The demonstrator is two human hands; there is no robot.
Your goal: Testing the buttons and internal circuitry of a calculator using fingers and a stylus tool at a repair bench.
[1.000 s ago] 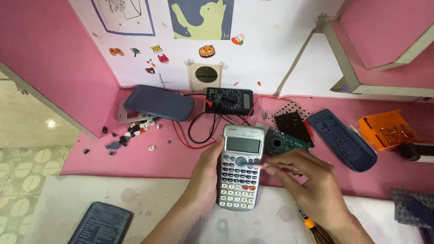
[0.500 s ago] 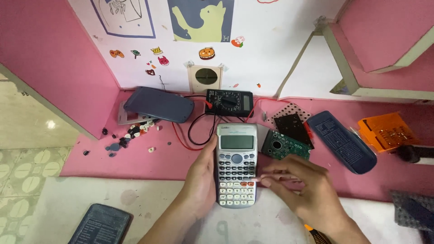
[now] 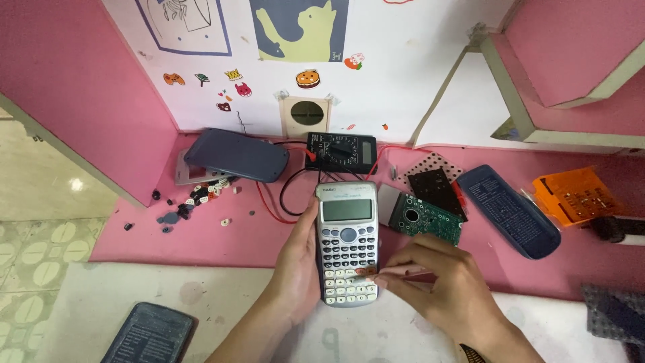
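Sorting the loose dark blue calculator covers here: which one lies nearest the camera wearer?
The dark blue cover at bottom left, on the pale surface beside the left forearm. The other two covers lie farther back on the pink desk.

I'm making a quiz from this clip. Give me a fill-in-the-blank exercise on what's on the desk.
1. The left hand holds a grey ____.
2. The right hand touches its ____ with its fingertips.
3. Right of the calculator lies a ____ circuit board.
4. The multimeter sits ____ the calculator, by the wall.

Missing words: calculator; keys; green; behind
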